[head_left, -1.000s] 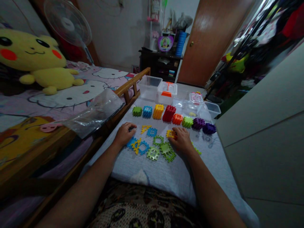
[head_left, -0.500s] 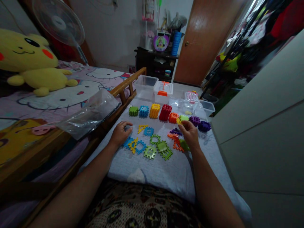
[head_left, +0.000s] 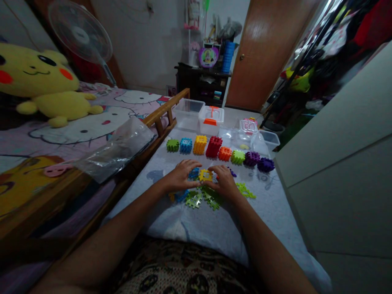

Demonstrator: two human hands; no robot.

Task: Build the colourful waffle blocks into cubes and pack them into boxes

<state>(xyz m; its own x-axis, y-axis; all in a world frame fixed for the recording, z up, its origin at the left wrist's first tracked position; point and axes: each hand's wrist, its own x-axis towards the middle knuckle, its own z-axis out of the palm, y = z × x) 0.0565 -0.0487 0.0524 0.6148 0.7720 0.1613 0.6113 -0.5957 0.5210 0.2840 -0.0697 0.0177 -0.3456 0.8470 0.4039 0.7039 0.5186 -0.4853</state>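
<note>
Tile [head_left: 203, 174] in bright yellow, framed by two bare hands

It sits near the middle of the cloth-covered surface [head_left: 171, 222], between the fingertips of both hands. It looks like moulded plastic, so I would judge it light and stiff, hard to crush and perhaps a little slick on its flat faces. Opposite edges seem the best hold, since the teeth should give the fingertips some purchase. The outline is squarish and notched, and the middle appears to have an opening, too small to read clearly. Whether it lies flat or is slightly raised I cannot tell.

The left hand [head_left: 183, 176] and the right hand [head_left: 223, 179] face each other, each with thumb and fingers curved apart. Whether any fingertip presses on the yellow edges cannot be told from here.

A blue piece [head_left: 194, 174] shows just beside the left fingers. Nearer the person lie a light green piece [head_left: 193, 200] and overlapping green pieces [head_left: 214, 201]; a lime piece [head_left: 246, 190] rests to the right of the right hand, by the wrist.

Beyond the hands, toothed stacks stand in a row by colour, among them a yellow stack [head_left: 200, 145] and a red stack [head_left: 213, 147]. Behind these sit a clear bin [head_left: 186, 121] and a lidded box [head_left: 210, 129] with an orange latch.
</note>
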